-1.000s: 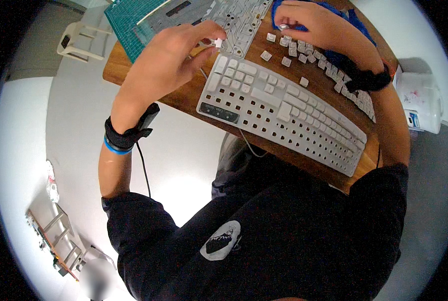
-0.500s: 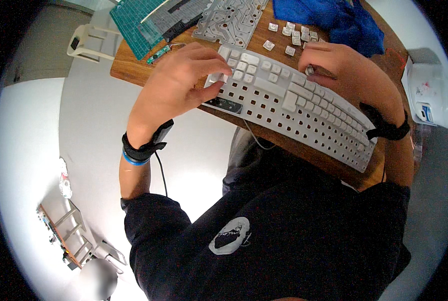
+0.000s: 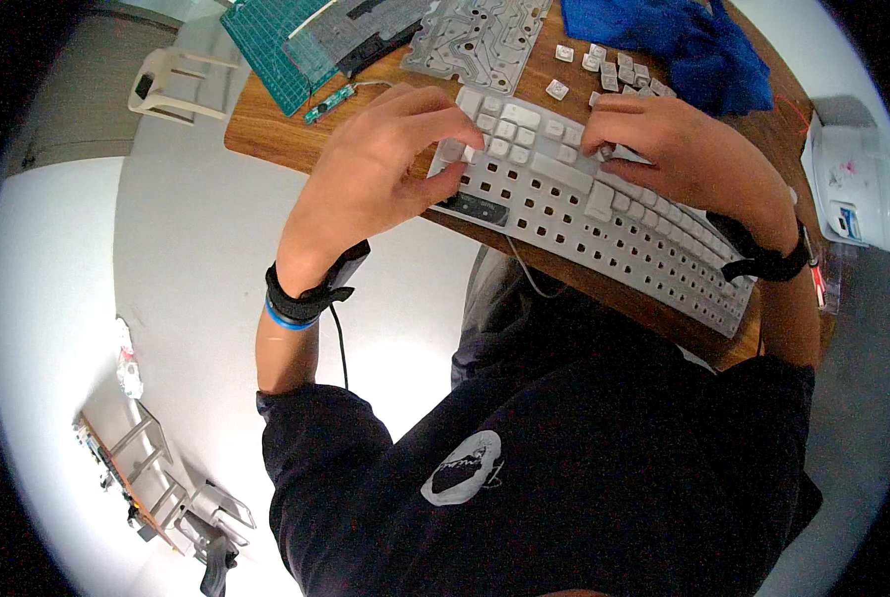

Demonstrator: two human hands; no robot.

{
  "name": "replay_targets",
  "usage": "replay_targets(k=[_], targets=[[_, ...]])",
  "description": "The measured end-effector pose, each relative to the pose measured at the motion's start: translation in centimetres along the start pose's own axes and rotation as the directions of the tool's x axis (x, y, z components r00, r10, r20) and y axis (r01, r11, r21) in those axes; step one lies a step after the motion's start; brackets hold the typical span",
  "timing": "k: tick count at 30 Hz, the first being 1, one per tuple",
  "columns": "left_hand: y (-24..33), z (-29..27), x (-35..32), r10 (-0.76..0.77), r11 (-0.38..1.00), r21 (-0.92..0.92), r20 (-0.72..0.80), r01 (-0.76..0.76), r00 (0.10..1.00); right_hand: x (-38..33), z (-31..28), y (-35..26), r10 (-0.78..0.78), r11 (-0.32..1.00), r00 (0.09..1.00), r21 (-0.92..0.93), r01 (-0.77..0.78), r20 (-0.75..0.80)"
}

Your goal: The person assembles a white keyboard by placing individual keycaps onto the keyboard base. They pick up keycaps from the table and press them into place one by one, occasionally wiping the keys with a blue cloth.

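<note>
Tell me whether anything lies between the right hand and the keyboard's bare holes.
Yes: fitted white keys lie between the right hand and the bare holes along the near side of the keyboard; nothing else visible does.

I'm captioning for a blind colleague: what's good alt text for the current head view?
A person's left hand and right hand are at a white keyboard whose nearer rows show bare holes, the left at its left end. Beyond it on a wooden table lie loose keycaps, a blue cloth, a grey circuit-patterned sheet and a green cutting mat.
</note>
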State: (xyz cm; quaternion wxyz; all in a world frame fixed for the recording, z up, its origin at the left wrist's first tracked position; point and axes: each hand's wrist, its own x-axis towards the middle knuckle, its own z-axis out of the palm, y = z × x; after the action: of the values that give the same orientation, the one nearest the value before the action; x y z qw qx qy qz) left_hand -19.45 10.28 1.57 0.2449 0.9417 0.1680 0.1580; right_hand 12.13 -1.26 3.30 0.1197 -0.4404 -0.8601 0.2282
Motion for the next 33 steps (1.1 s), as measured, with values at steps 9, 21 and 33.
replay_targets(k=[9,21,33], targets=[[-1.7,0.3,-0.4,-0.023,0.995,-0.094,0.008,0.023,1.0,2.4,0.5,-0.4,-0.009,0.998,1.0,0.057,0.009,0.008],[0.6,-0.6,0.5,-0.074,0.996,-0.035,0.053,0.076,0.996,2.1,0.1,0.0,0.032,0.998,0.997,0.055,-0.036,0.07],[0.8,0.5,0.8,-0.027,0.993,-0.112,-0.029,0.023,0.999,1.5,0.8,0.3,-0.025,1.0,1.0,0.018,0.025,0.018]])
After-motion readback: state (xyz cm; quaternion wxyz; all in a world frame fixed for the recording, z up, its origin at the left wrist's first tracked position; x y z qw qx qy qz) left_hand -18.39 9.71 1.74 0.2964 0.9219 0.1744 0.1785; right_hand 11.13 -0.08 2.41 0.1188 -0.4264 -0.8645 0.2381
